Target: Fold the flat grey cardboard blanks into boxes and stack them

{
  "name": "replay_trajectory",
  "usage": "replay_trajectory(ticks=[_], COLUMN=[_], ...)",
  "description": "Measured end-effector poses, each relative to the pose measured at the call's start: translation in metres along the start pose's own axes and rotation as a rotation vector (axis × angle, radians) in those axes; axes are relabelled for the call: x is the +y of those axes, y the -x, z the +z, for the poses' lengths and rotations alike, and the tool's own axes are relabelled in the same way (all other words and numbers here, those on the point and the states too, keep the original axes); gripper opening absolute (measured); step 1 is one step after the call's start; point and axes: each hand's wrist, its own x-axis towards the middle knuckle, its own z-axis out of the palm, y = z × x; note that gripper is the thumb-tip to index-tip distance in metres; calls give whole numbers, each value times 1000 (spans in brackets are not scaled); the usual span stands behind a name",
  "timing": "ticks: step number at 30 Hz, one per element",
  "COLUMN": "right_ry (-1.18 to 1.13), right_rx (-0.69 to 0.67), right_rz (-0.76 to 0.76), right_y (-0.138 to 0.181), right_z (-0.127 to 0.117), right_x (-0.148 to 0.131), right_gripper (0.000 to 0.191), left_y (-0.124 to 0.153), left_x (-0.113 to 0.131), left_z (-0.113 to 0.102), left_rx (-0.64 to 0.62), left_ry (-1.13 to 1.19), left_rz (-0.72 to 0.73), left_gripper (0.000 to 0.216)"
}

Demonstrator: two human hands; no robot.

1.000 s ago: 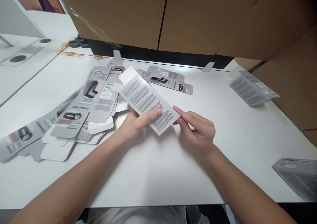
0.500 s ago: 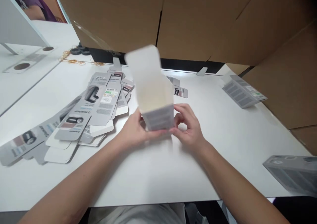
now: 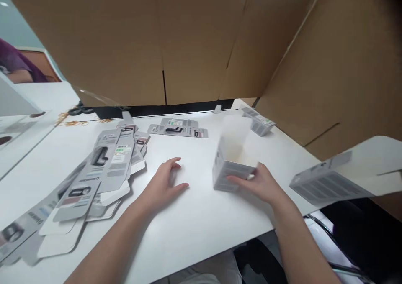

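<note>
Grey-and-white card forms the box (image 3: 230,176), opened out with its flap up, to the right of the pile (image 3: 111,167) on the table (image 3: 194,221). The right hand (image 3: 263,183) grips its near right side, thumb across the front wall. The left hand (image 3: 163,182) holds nothing, fingers spread, between pile and box and nearer the pile. Placing 1 opened box looks like the step in hand; that would call for light pressure, keeping the thin walls square. Blur makes it hard to say whether its base touches the table.
</note>
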Motion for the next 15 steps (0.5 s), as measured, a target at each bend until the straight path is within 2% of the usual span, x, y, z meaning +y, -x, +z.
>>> replay_trajectory(ticks=[4,7,11,15], right_ry=[80,176,344,448], right_rx=[493,663,846,956], right_rz=[176,334,483,422], right_y=[72,105,112,93], right_z=[-58,-98,-129,-137], right_x=[55,77,84,92], right_gripper=[68,72,81,83], left_y=[-5,-8,-10,-8], left_x=[-9,-14,-14,-9], left_z=[2,1,-2,-4], left_rx=[23,52,43,31], left_ry=[-65,-111,-150,-146], left_rz=[36,61,56,43], left_gripper=[85,86,88,90])
